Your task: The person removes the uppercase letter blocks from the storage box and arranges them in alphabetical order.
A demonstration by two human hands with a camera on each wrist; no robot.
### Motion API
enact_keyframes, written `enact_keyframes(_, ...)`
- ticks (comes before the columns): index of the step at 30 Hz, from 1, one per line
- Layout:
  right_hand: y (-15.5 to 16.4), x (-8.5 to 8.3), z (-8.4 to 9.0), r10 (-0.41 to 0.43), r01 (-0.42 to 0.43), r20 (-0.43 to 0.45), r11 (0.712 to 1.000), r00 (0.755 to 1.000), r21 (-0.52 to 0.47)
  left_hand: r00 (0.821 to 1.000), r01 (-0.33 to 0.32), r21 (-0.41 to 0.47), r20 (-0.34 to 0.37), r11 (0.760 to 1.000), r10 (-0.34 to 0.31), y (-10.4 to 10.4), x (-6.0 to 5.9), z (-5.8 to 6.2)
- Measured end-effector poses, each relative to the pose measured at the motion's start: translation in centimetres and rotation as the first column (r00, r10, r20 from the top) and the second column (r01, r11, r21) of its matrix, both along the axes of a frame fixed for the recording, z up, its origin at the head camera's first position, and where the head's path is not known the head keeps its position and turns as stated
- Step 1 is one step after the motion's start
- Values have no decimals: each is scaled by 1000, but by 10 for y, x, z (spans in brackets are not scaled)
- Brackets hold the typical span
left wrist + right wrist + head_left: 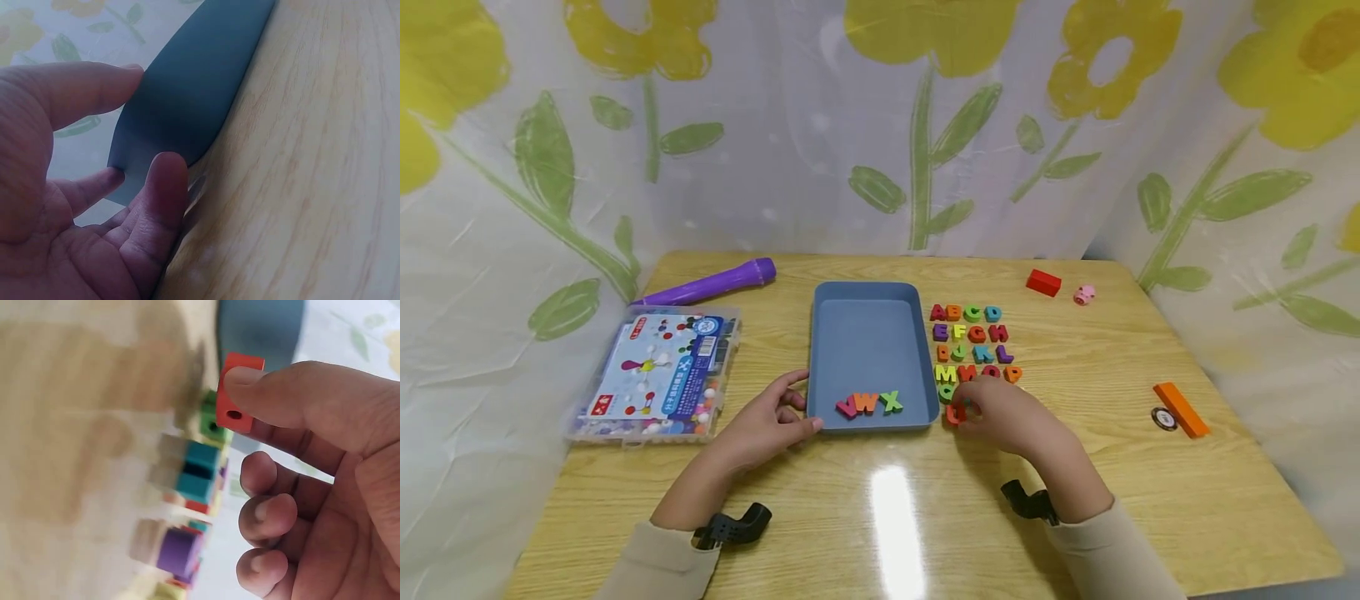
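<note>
A blue-grey tray (pixel 867 350) stands mid-table with a magenta V (pixel 847 407), an orange W (pixel 866 403) and a green X (pixel 891 402) near its front wall. My left hand (pixel 766 423) rests at the tray's front left corner, thumb at the front wall and fingers along the left side. My right hand (pixel 1011 418) is just right of the tray, pinching a red letter block (pixel 240 392) between thumb and index finger. Its other fingers curl loosely. Behind it lie rows of coloured letter blocks (pixel 977 333), the nearest row partly hidden by the hand.
On the left are a clear plastic case (pixel 658 371) of molecule model parts and a purple microphone-shaped toy (pixel 711 285). Toward the right lie a red block (pixel 1043 282), a pink pig figure (pixel 1084 294), an orange bar (pixel 1182 409) and a round chip (pixel 1164 418). A flowered curtain surrounds the table.
</note>
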State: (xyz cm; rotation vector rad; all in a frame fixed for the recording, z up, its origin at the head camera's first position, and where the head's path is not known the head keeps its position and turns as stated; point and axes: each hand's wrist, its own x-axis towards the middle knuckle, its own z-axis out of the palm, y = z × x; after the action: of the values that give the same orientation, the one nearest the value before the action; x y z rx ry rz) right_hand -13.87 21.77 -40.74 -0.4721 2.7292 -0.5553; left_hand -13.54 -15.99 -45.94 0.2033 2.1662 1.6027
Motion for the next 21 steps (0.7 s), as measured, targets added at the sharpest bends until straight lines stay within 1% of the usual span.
enact_keyframes(3, -4, 2, -7, -12, 12, 5, 1000, 1000, 9, 1000, -5, -12, 0, 1000, 5, -1, 0, 1)
enact_keyframes(6, -6, 2, -9, -23, 23, -14, 999, 1000, 28, 1000, -1, -12, -6, 1000, 1, -1, 0, 1)
enact_keyframes(11, -4, 4, -5, -22, 23, -24, 1000, 999, 14, 1000, -1, -10, -7, 1000, 1, 0, 1, 0)
enact_keyframes(13, -3, 3, 2, -14, 14, -32, 1000, 999, -1, 1000, 4, -17, -12, 1000, -4, 0, 1, -1)
enact_keyframes(16, -7, -1, 17, 23, -24, -89, 1000, 996, -16, 1000, 10, -24, -18, 1000, -11, 0, 1, 0)
enact_keyframes(19, -25, -10, 33, 78, -80, -144, 997, 987, -4, 1000, 12, -23, -20, 1000, -12, 0, 0, 1)
enact_keyframes(21, -44, -17, 41, 134, -134, -148, 991, 980, 9, 1000, 7, -21, -17, 1000, -7, 0, 0, 1)
